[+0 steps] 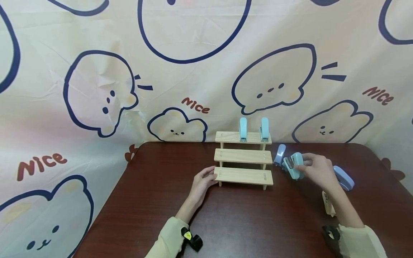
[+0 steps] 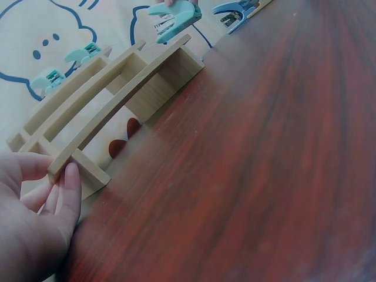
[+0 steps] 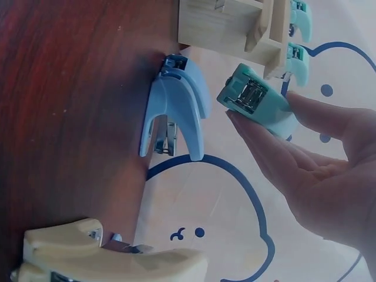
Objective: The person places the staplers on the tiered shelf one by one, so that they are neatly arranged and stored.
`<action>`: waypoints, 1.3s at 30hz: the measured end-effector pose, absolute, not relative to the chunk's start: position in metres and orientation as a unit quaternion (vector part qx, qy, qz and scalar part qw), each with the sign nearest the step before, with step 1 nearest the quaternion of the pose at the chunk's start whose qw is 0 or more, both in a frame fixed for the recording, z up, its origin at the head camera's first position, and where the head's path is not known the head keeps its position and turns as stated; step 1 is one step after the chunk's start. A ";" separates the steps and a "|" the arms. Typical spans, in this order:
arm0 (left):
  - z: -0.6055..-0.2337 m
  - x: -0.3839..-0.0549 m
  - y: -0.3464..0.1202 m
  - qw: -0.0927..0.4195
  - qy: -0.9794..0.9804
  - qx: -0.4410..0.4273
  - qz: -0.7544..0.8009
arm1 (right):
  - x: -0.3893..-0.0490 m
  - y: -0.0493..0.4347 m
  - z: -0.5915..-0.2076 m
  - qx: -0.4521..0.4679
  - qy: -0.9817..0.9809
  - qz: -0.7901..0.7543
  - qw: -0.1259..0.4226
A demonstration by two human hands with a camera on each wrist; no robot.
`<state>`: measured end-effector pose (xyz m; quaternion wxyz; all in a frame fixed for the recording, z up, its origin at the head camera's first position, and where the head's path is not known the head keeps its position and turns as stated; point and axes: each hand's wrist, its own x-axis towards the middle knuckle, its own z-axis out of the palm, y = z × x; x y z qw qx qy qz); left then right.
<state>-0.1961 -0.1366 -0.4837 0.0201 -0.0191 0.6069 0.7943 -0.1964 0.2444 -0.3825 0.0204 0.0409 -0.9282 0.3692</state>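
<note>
A three-tier wooden display rack (image 1: 243, 175) stands on the table. My left hand (image 1: 203, 181) pinches the left end of its lowest tier, thumb and fingers around the board in the left wrist view. Raised just right of the rack, a teal stapler (image 1: 294, 165) is held between the thumb and fingers of my right hand (image 1: 319, 172). Its metal inside shows in the right wrist view. Two more teal staplers, one in the middle (image 1: 243, 129) and one at the right (image 1: 264, 129), stand side by side on the top tier. The lower two tiers hold nothing.
A periwinkle-blue stapler (image 1: 279, 154) lies close to the rack's right side. Another blue stapler (image 1: 343, 178) is right of my right hand, and a cream stapler (image 1: 328, 203) lies beneath that forearm. Behind the dark wooden table (image 1: 155, 208) hangs a printed cloth (image 1: 206, 82).
</note>
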 end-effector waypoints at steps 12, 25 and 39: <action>-0.487 -0.193 -0.136 0.019 0.602 -0.019 0.798 | -0.200 0.241 -0.373 0.034 -0.924 0.379 0.041; -0.485 -0.193 -0.136 0.019 0.607 -0.019 0.795 | -0.208 0.243 -0.359 0.016 -0.912 0.409 0.028; -0.483 -0.194 -0.137 0.014 0.603 -0.018 0.798 | -0.212 0.234 -0.339 0.039 -0.906 0.416 0.071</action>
